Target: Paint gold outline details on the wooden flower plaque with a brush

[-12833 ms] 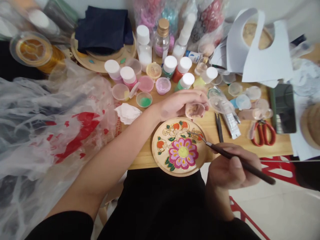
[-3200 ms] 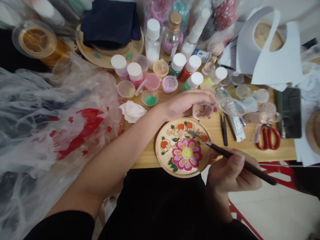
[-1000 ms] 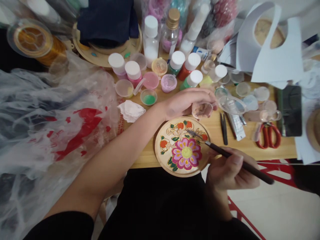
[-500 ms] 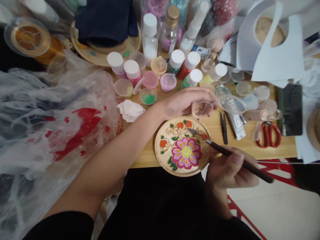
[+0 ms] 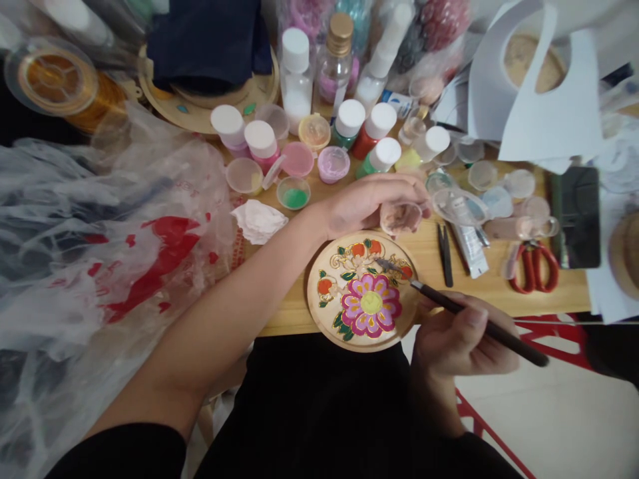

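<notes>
The right hand (image 5: 462,339) pinches a dark-handled paintbrush (image 5: 479,324) between thumb and fingers, closed firmly round the shaft a little behind the metal ferrule, with the long handle running out past the knuckles and away from the table. Ahead of that grip, the bristle tip rests on the upper right part of a round wooden disc (image 5: 363,290), which lies flat at the near edge of the wooden table (image 5: 499,286), its near rim overhanging the edge toward the lap. The disc carries a pink flower with a yellow centre, green leaves and orange fruit outlined in gold; the tip sits near an orange shape just beyond the flower. The left hand (image 5: 372,203) curls over a small clear paint cup (image 5: 399,216), fingers closed on its rim, holding it just beyond the disc and a short reach from the brush tip. To work this stroke well, I judge the brush should stay at a low slant, only the point touching, the heel of the right hand braced off the disc so wet colour is not smeared, and the cup kept level and close for reloading. Beyond the cup stand white-capped paint bottles (image 5: 372,130); black tweezers (image 5: 444,246) and red scissors (image 5: 532,266) lie outboard of the brush.
</notes>
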Available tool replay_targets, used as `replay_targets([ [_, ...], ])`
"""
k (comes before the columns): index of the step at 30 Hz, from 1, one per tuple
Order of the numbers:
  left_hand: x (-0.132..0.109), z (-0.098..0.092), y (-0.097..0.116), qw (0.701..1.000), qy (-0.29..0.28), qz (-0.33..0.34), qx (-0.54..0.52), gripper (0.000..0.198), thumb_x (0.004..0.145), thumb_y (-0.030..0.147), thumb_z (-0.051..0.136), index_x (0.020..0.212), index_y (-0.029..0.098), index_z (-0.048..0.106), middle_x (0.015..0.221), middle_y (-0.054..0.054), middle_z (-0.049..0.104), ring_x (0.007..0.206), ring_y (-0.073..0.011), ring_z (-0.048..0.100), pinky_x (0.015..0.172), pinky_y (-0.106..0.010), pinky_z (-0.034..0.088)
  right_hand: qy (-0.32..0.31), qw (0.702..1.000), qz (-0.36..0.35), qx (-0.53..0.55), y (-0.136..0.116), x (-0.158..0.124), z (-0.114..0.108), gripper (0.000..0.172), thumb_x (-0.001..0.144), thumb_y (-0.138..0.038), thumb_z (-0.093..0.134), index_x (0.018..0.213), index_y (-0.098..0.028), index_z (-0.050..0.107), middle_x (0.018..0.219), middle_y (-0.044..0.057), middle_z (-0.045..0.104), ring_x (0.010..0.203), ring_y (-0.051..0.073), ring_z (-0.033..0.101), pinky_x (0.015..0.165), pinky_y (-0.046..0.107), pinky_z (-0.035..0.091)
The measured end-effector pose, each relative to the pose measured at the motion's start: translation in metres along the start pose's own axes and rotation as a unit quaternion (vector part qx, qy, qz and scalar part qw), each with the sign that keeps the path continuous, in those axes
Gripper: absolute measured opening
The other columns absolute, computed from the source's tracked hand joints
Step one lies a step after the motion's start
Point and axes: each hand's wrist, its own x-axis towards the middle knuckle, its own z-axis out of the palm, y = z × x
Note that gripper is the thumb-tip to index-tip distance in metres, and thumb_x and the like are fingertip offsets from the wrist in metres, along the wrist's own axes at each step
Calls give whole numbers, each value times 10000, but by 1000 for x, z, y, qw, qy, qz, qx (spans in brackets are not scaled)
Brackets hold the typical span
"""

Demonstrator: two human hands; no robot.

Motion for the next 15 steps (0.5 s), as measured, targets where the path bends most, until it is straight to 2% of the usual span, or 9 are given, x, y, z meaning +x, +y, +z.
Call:
replay_targets([
  [5, 0, 1, 0, 1000, 5, 4, -14, 257, 913, 135, 448, 702, 99, 591, 619, -13, 614, 575, -78, 582, 562, -222, 415, 3, 1000, 16, -7, -4, 1, 1, 172, 849, -300, 672, 742, -167, 696, 580, -8, 640, 444, 124, 587, 416, 269, 479],
  [12, 0, 0, 0, 1000, -4, 3, -14, 261, 918, 125, 437, 712, 98, 595, 597, -17, 618, 566, -81, 576, 565, -225, 407, -4, 999, 33, -38, -1, -3, -2, 261, 845, -385, 662, 691, -174, 664, 546, -17, 623, 441, 140, 592, 428, 290, 499],
  [15, -1, 1, 1, 1000, -7, 0, -22, 269, 920, 123, 438, 702, 103, 595, 600, -8, 613, 568, -73, 571, 564, -220, 403, 16, 999, 40, -34, 1, -3, -1, 273, 828, -388, 679, 665, -171, 661, 529, -23, 607, 439, 137, 581, 443, 297, 509],
])
